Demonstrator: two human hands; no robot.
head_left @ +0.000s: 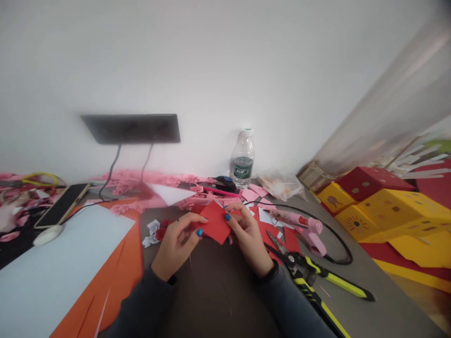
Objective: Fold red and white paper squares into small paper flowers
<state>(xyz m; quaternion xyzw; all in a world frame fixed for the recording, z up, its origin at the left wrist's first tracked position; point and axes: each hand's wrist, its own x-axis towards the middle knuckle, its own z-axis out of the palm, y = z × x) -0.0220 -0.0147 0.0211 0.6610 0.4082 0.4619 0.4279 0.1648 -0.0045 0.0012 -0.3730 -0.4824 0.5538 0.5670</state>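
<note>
A small square of red paper is held up between both hands above the grey table. My left hand pinches its left edge between thumb and fingers. On the right edge, my right hand grips it the same way, thumb in front. Beside the left hand lie a crumpled white paper flower and a dark red one, partly hidden by the hand. Just right of the right hand are red paper pieces, shears with yellow-black handles and a pink glue gun.
A water bottle stands against the wall, with pink paper flowers along it. White sheets and orange paper cover the left, near a phone and white mouse. Yellow and red boxes stand right. A black cable loops there.
</note>
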